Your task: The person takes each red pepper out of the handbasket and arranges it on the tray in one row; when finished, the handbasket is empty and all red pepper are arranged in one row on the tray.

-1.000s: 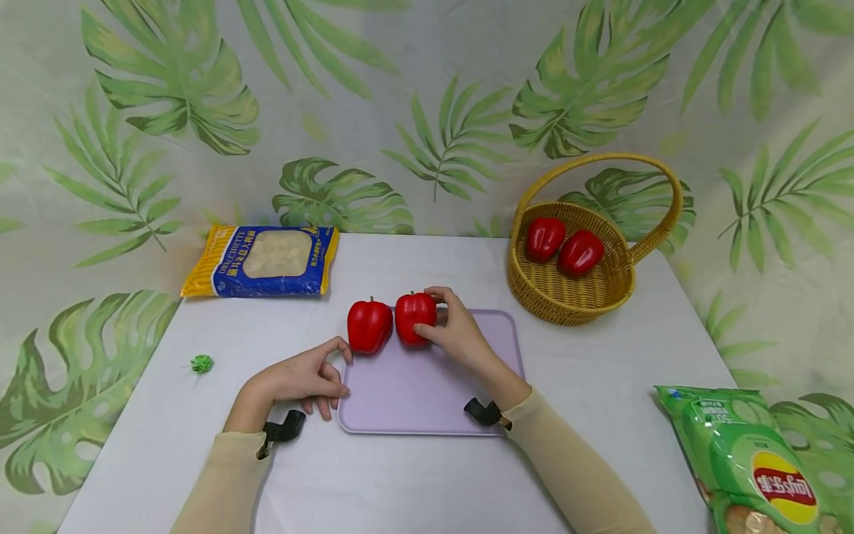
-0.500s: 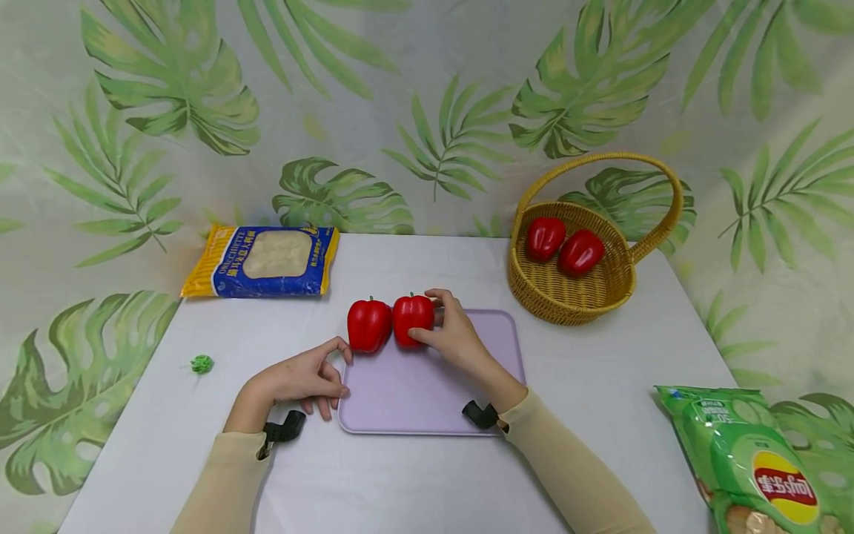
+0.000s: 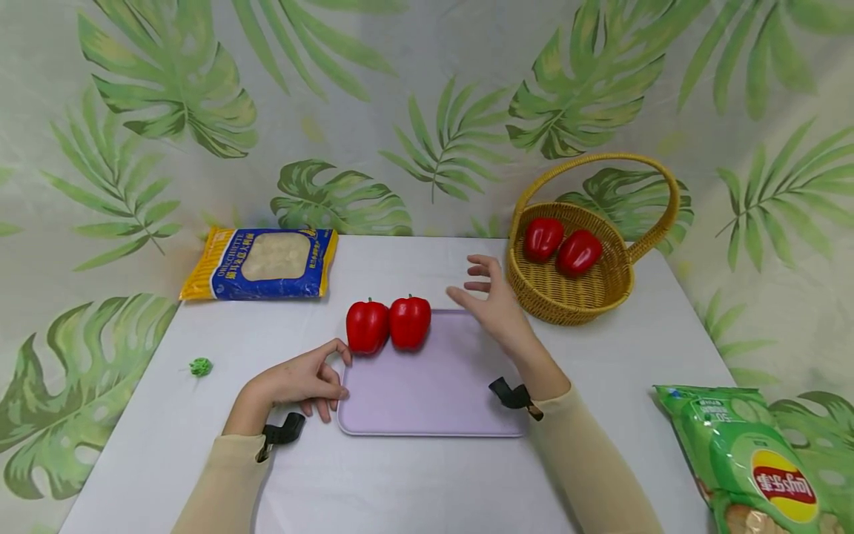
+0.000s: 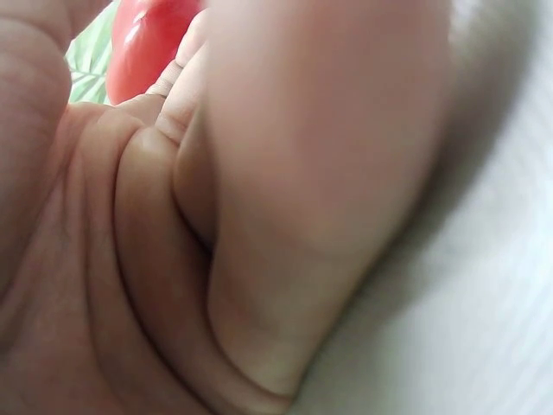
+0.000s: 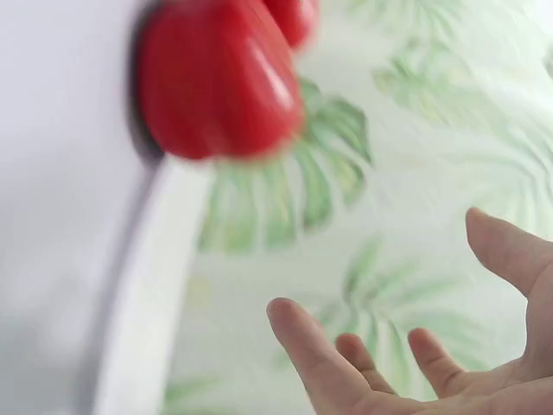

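Observation:
A light purple tray (image 3: pixel 427 393) lies on the table, with two red bell peppers (image 3: pixel 368 327) side by side at its far left. My left hand (image 3: pixel 296 380) holds the tray's left edge, its index finger and thumb bent against the rim. In the left wrist view, curled fingers hide the rim, and part of a red pepper (image 4: pixel 151 47) shows beyond. Above the tray's far right corner is my right hand (image 3: pixel 499 305), fingers spread and holding nothing. In the right wrist view, the right pepper (image 5: pixel 216 82) is apart from that hand.
A wicker basket (image 3: pixel 534 300) with a tall handle stands at the back right, two red bell peppers (image 3: pixel 579 253) inside. A blue and yellow pasta bag (image 3: pixel 260 263) lies at the back left. A small green item (image 3: pixel 200 366) is at left, a green chip bag (image 3: pixel 747 460) at right.
My right hand has pushed the right pepper slightly left against the other one, then let go and moved away to the right and up. My left hand has stayed at the tray edge.

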The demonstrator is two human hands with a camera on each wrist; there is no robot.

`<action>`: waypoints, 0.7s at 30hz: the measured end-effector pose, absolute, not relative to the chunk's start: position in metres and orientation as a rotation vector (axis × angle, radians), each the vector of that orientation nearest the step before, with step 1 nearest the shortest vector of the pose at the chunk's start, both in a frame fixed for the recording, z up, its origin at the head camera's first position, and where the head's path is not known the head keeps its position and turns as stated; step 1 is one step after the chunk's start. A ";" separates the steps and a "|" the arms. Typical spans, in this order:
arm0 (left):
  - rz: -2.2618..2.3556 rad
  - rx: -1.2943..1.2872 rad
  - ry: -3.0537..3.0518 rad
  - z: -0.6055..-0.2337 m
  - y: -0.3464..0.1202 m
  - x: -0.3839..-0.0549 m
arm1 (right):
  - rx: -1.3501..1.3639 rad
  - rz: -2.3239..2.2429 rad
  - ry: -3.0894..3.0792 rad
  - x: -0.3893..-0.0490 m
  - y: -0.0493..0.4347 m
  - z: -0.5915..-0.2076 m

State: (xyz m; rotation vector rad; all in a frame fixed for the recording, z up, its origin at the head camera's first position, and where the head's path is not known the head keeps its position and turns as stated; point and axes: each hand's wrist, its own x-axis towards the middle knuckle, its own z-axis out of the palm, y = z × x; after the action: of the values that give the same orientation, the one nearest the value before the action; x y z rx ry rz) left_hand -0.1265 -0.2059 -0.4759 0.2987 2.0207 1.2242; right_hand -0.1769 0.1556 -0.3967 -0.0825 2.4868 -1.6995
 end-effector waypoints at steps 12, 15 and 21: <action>1.223 0.299 2.020 -0.476 -0.208 -0.126 | 0.090 -1.966 2.595 -0.190 0.241 -0.358; 1.224 0.306 2.021 -0.475 -0.207 -0.126 | 0.152 -1.971 2.615 -0.198 0.256 -0.355; 1.228 0.303 2.012 -0.474 -0.205 -0.126 | 0.200 -1.984 2.611 -0.219 0.285 -0.351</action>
State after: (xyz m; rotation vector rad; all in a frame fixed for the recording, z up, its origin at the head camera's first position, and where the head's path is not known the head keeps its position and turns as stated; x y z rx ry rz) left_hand -0.1265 -0.2047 -0.4743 0.3027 2.0122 1.2279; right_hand -0.2189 0.2852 -0.3514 0.1997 2.6108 -1.9841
